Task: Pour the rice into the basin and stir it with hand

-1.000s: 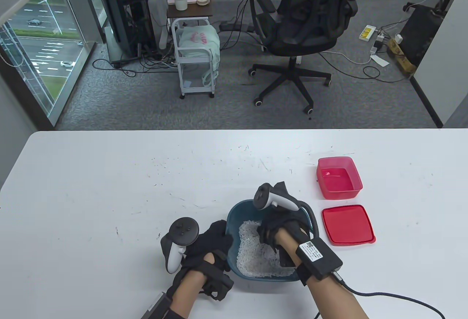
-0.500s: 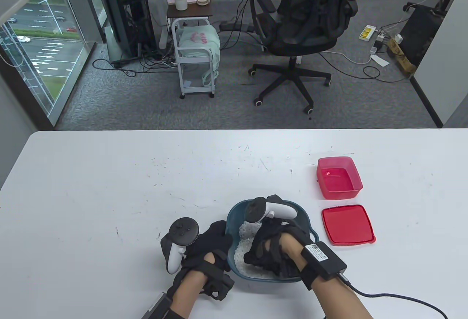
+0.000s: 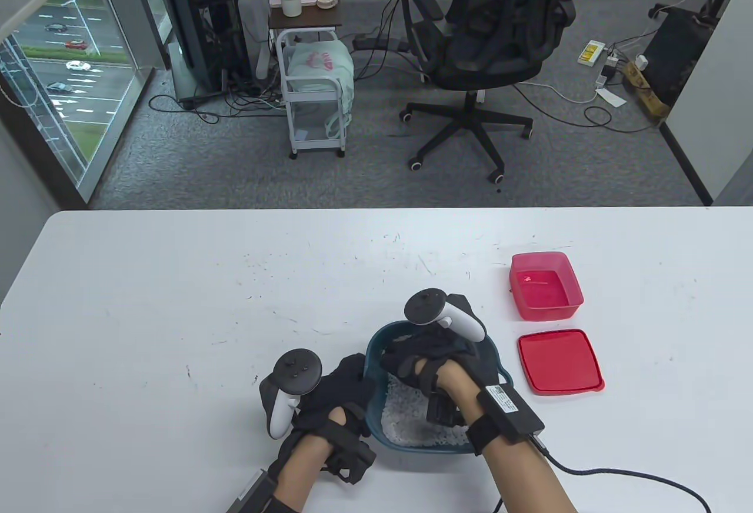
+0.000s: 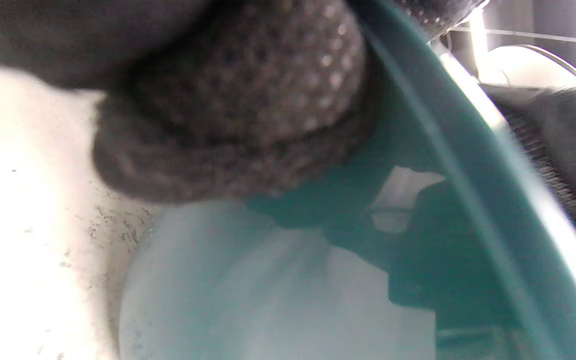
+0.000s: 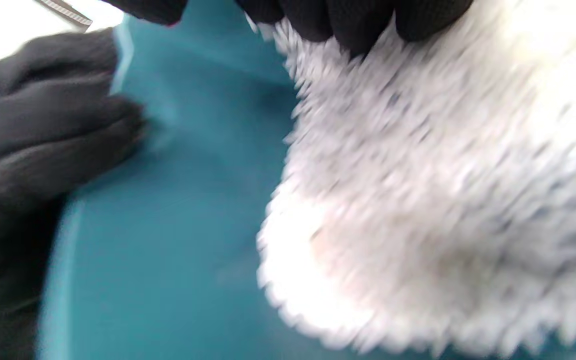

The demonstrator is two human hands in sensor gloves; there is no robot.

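From the table view, pouring looks done: the rice [image 3: 412,419] lies in the basin [image 3: 491,360], at 6 o'clock on the table [image 3: 176,301], the emptied red container [image 3: 546,286] toward 3 o'clock, and the right hand [image 3: 432,360] reaches in, stirring under way. In the left wrist view the left hand [image 4: 228,100] grips the basin's rim at 9 o'clock. In the right wrist view the right fingertips [image 5: 358,25] dig into blurred rice, empty, their curl unclear.

My gloves are black knitted cloth, matt; on my left hand [image 4: 228,115] the weave looks coarse and dotted. The basin [image 5: 168,210] is smooth teal plastic with a slight sheen. The rice [image 5: 443,200] is white, grainy and dull. The table [image 3: 176,301] is white, matt and scuffed. The lid [image 3: 560,361] is glossy red plastic.
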